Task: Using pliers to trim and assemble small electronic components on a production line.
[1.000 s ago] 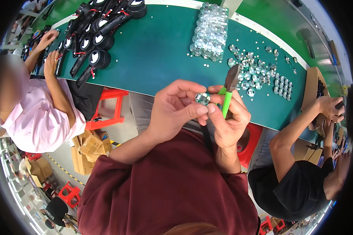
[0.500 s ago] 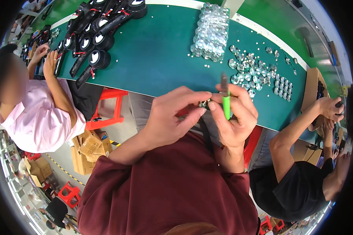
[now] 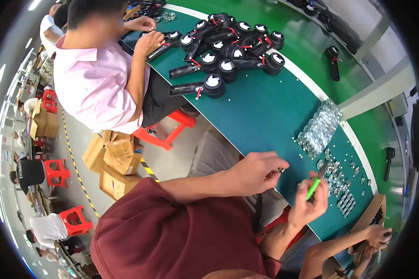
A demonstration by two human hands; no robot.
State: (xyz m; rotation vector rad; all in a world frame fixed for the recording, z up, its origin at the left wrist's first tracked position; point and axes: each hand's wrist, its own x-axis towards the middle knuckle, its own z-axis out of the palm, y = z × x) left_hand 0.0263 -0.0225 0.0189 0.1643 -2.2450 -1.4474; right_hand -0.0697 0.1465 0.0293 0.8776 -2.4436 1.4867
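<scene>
My left hand (image 3: pixel 260 173) is closed, its fingertips pinching a small green circuit board (image 3: pixel 280 170) that is mostly hidden. It hovers by the near edge of the green table (image 3: pixel 256 121). To its right, my right hand (image 3: pixel 312 204) grips a slim tool with a bright green handle (image 3: pixel 314 189). The tool's narrow dark tip points up and away, over a scatter of small round circuit boards (image 3: pixel 337 179). A gap separates the two hands. Beyond them stands a stacked block of similar boards in clear wrapping (image 3: pixel 319 128).
Black handled devices with round heads (image 3: pixel 226 69) are piled at the far left. A co-worker in a pink shirt (image 3: pixel 97 83) sits there; another person's hands (image 3: pixel 375 239) work by a cardboard box (image 3: pixel 372 214) at right. A white post (image 3: pixel 377 90) rises behind the wrapped block.
The view has swung left, showing more of the pink-shirted co-worker. My hands, close together at the small board before, are now apart; the green-handled tool stays in my right hand.
</scene>
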